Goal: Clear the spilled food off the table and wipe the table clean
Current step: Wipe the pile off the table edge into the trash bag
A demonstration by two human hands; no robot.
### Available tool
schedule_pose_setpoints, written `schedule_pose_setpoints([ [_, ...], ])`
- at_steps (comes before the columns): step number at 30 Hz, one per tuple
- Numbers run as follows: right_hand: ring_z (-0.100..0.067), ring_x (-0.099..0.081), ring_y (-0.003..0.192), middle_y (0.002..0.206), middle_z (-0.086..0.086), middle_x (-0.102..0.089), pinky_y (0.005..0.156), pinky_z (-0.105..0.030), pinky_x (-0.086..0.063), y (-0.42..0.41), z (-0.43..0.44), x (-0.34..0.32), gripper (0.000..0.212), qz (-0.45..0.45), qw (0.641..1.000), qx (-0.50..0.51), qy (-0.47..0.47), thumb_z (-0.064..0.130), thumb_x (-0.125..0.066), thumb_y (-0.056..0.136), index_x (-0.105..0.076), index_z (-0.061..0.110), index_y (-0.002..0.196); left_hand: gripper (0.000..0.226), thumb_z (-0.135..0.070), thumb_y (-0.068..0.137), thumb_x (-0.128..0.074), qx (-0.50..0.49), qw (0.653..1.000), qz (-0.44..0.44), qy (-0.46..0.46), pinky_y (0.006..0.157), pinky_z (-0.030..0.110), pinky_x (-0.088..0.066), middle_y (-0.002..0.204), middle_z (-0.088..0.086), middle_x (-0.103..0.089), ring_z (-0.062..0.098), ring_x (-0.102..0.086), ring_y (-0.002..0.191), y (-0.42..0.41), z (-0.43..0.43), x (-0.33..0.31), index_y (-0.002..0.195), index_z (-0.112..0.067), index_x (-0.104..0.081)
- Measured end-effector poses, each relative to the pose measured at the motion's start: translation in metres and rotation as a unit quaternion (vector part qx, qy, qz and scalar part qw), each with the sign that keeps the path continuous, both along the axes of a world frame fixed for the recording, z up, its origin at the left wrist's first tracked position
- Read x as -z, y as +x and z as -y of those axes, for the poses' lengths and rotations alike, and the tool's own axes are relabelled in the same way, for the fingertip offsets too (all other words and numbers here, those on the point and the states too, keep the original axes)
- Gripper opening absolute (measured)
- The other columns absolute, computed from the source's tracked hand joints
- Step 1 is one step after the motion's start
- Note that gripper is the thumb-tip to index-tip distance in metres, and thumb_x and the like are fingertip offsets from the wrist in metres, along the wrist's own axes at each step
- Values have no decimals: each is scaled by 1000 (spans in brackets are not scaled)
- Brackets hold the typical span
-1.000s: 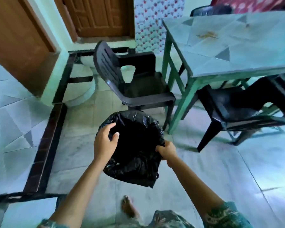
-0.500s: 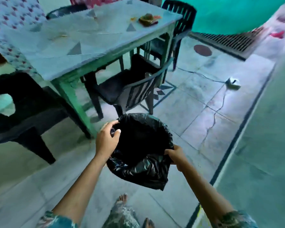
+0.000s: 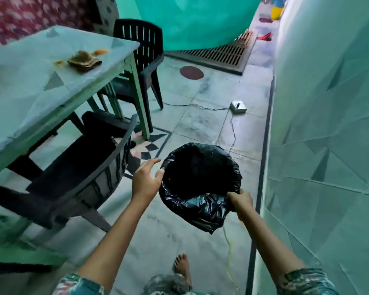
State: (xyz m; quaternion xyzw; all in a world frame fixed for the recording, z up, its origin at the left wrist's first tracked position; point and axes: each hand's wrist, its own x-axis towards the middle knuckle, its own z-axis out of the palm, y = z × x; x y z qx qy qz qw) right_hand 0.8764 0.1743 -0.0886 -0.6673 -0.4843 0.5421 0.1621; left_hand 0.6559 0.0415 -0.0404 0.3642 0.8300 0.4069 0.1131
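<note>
The right hand pinches the black bag at its five o'clock rim, fingers curled; the left hand hovers at nine o'clock, fingers spread.

Left hand fingers spread, right hand clenched, arms outstretched

Short sleeves on both arms here: the left sleeve and the right sleeve are cut from one busy printed fabric, a dark teal-green ground broken up by pale, whitish blotches, with a hint of pink on the left one. Below the hems the forearms are bare right down to the left grip and the right grip. Lower down, a similar mottled print, greyer there, shows on the garment over the legs, and there's one bare foot, toes plain to see.
</note>
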Motion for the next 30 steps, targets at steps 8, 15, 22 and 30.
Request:
schedule_pose_setpoints([
  [8, -35, -62, 85, 84, -13, -63, 80, -50, -54, -90, -156, -5, 13, -6, 997, 77, 29, 8, -57, 72, -59, 17, 82, 29, -8, 84, -61, 47, 999, 1, 7, 91, 24, -42, 114, -1, -64, 14, -58, 103, -82, -162, -11, 112, -14, -65],
  [15, -34, -62, 82, 81, -14, -64, 78, -49, -55, -193, -294, 15, 11, -10, 999, 28, 24, 9, -58, 72, -60, 15, 80, 29, -10, 85, -62, -33, 999, -9, 2, 85, 29, -47, 111, -1, -65, 20, -57, 109, -173, -288, -5, 113, -17, -66],
  [22, -31, -59, 71, 69, -12, -59, 69, -39, -54, -311, -411, 16, 10, -14, 994, -107, -12, 5, -56, 75, -55, 14, 70, 28, -12, 87, -60, -121, 993, 3, 10, 81, 23, -44, 116, -1, -62, 11, -58, 95, -261, -376, -16, 113, -18, -65],
  [30, -28, -53, 61, 65, -13, -54, 59, -39, -51, -447, -453, 36, 11, -14, 966, -257, -38, 1, -54, 77, -57, 5, 86, 27, -12, 88, -60, -302, 953, -23, 3, 85, 27, -46, 119, 3, -63, 21, -60, 104, -385, -371, -22, 114, -16, -64],
])
